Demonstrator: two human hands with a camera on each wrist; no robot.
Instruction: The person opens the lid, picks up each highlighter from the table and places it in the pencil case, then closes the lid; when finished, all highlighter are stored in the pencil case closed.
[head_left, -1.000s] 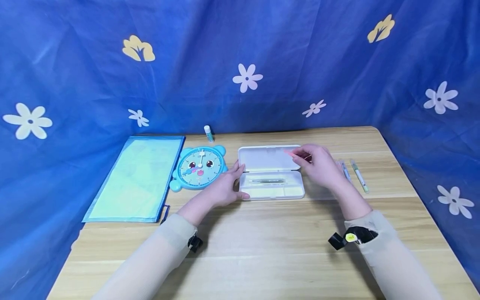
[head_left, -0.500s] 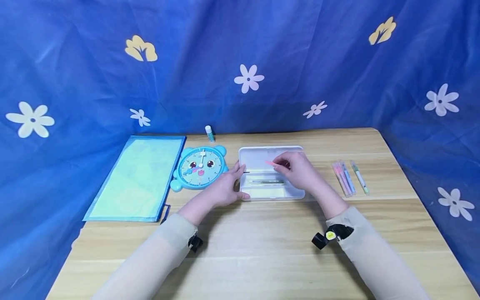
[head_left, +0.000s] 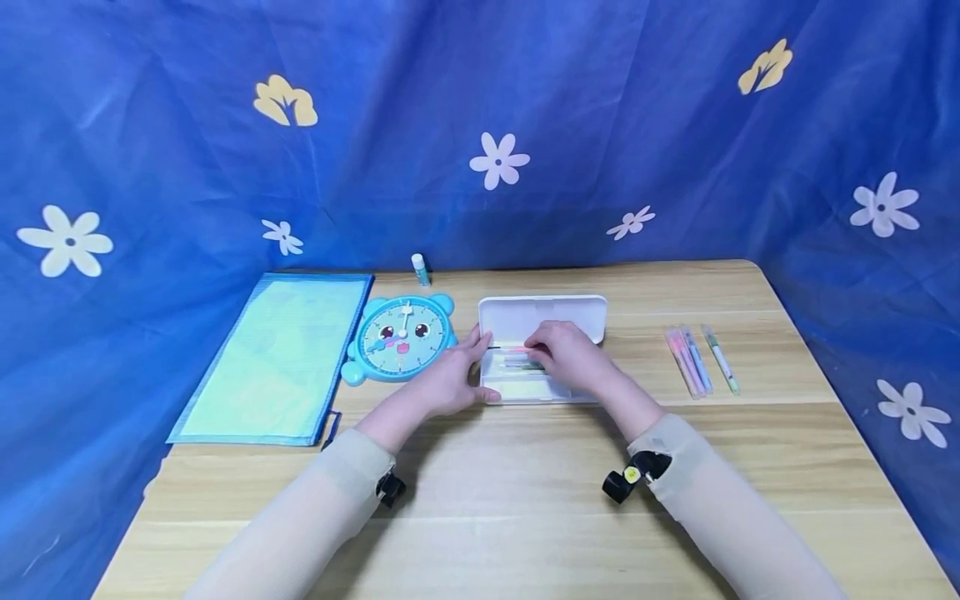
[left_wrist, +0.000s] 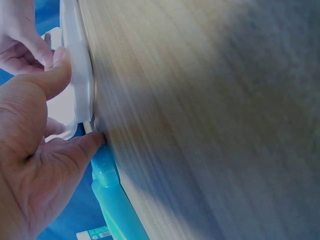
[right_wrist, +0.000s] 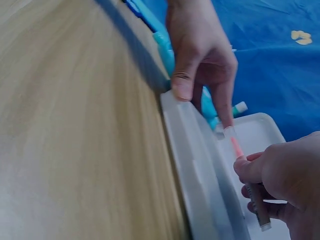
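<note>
A white pencil case (head_left: pixel 540 309) lies on the table with its lid raised at the back. My left hand (head_left: pixel 448 379) grips its left end, thumb at the front edge and fingers toward the hinge side. Over the case's tray, my right hand (head_left: pixel 573 357) pinches a pen with a pink tip and clear cap (right_wrist: pixel 236 146), held lengthwise near the hinge. A greenish pen (head_left: pixel 517 364) lies in the tray, partly hidden by the right hand. In the left wrist view, the left thumb (left_wrist: pixel 57 75) presses on the case's wall.
To the right lie pink pens (head_left: pixel 686 363), a blue pen (head_left: pixel 697 360) and a green pen (head_left: pixel 722 360). Left of the case are a blue toy clock (head_left: pixel 401 346) and a mesh zip folder (head_left: pixel 270 358). A glue stick (head_left: pixel 421 270) stands behind, near the blue curtain (head_left: pixel 390 167).
My right hand has moved left and down with the pink-tipped pen, from the lid's right end to over the tray. The left hand has kept its place on the case.
</note>
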